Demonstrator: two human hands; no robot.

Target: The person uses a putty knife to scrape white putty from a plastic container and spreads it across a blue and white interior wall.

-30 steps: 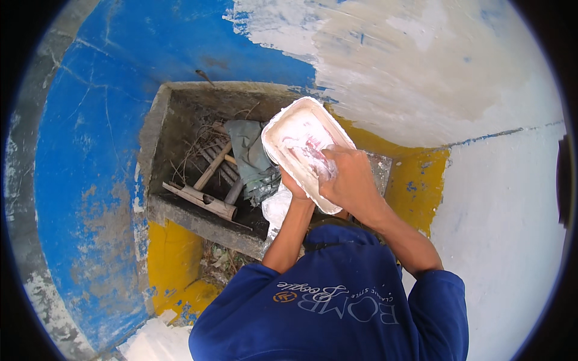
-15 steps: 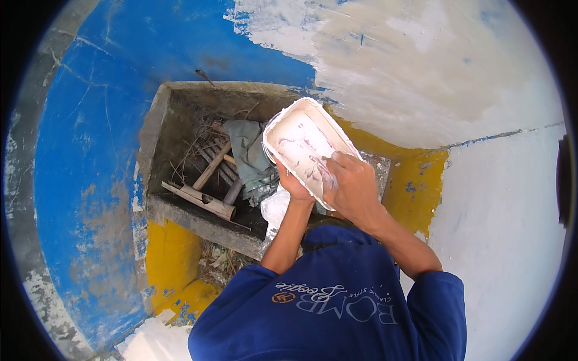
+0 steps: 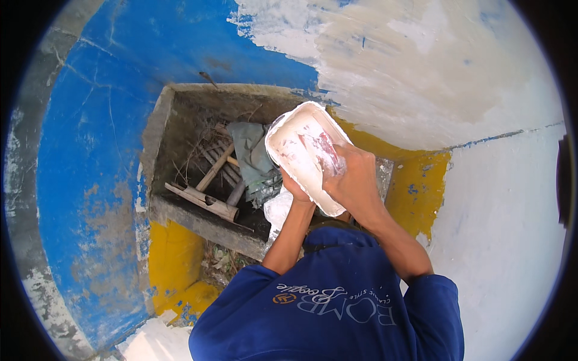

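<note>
My left hand (image 3: pixel 292 186) holds a pale rectangular plastic container (image 3: pixel 291 137), with white paste and reddish streaks inside, from its lower left side. The container is tilted above a concrete trough. My right hand (image 3: pixel 352 180) is closed inside the container's right part, its fingers bent round a paste-smeared pinkish thing (image 3: pixel 330 157) that I cannot make out. Both forearms come up from blue sleeves at the bottom of the view.
The concrete trough (image 3: pixel 158 124) holds bamboo pieces (image 3: pixel 215 165), dry twigs, a grey-green cloth (image 3: pixel 248 146) and crumpled white material (image 3: pixel 276 212). Around it stand blue walls (image 3: pixel 90 150) with yellow lower bands and white-coated areas (image 3: pixel 415 54). White material lies at the lower left.
The container has shifted slightly down and right. My right hand has moved within it, and more of the reddish streaked area shows now than half a second ago.
</note>
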